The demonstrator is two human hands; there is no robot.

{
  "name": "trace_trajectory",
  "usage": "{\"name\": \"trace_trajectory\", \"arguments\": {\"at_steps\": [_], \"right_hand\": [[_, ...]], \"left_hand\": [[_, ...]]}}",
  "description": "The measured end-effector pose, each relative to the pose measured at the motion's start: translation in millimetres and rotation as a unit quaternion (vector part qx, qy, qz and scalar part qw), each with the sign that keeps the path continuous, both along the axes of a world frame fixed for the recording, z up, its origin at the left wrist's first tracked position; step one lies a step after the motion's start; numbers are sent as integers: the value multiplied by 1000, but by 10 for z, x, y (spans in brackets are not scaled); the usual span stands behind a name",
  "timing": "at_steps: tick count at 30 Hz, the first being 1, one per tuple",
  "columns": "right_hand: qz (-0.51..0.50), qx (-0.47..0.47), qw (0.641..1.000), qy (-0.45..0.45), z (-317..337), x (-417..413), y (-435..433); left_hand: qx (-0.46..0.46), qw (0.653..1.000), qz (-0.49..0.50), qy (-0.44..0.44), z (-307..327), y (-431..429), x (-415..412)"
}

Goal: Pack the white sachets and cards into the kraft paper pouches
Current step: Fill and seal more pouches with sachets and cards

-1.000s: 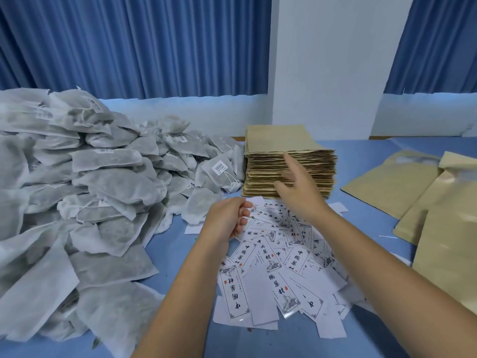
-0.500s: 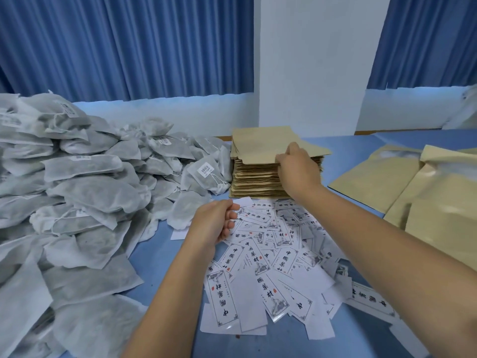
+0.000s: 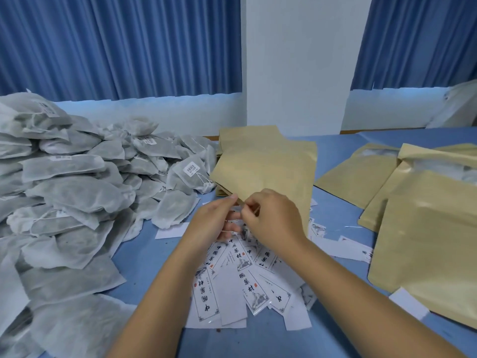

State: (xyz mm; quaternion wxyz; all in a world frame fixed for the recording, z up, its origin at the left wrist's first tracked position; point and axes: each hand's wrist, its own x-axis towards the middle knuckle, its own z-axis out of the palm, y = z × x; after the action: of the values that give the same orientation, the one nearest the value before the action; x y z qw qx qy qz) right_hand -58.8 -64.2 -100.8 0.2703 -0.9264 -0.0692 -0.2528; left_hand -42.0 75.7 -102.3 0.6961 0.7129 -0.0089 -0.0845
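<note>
Item, kraft pouch: I am holding it tilted just above the cards. My left hand and right hand are both pinching its near edge. White sachets are lying heaped left of the cards. More pouches are lying to their right.

The held pouch hides most of the pouch stack from me; the sachet pile runs off my left edge.
</note>
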Motion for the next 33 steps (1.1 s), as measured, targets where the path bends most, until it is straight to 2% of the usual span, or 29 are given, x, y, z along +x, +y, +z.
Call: {"name": "trace_trajectory", "arguments": {"at_steps": [6,9,13,16,17,18,21,25,29,33], "right_hand": [[23,225,974,10,-222,-89,12],[35,346,937,35,-194,-77,24],[47,516,845,130,-146,-86,27],[82,647,733,193,-70,-73,-31],[93,671,708,200,-52,-63,-62],[101,679,699,201,-43,-56,-84],[113,664,716,182,-39,-58,-89],[133,621,760,134,7,-55,-112],[146,523,835,90,22,-67,-136],[162,481,856,97,22,-62,-128]], "left_hand": [[35,999,-6,-18,-57,-72,-39],[31,999,-19,-17,-69,-133,-69],[-7,998,-66,-16,-93,-139,-88],[-11,989,-139,-53,-93,-87,-109],[-2,987,-148,-62,-94,-84,-113],[9,987,-147,-69,-100,-92,-117],[-6,986,-148,-73,-103,-149,-136],[-100,975,-185,-74,-56,-161,-167],[-113,976,-172,-75,-51,-150,-170],[-106,979,-155,-73,-66,-111,-145]]}}
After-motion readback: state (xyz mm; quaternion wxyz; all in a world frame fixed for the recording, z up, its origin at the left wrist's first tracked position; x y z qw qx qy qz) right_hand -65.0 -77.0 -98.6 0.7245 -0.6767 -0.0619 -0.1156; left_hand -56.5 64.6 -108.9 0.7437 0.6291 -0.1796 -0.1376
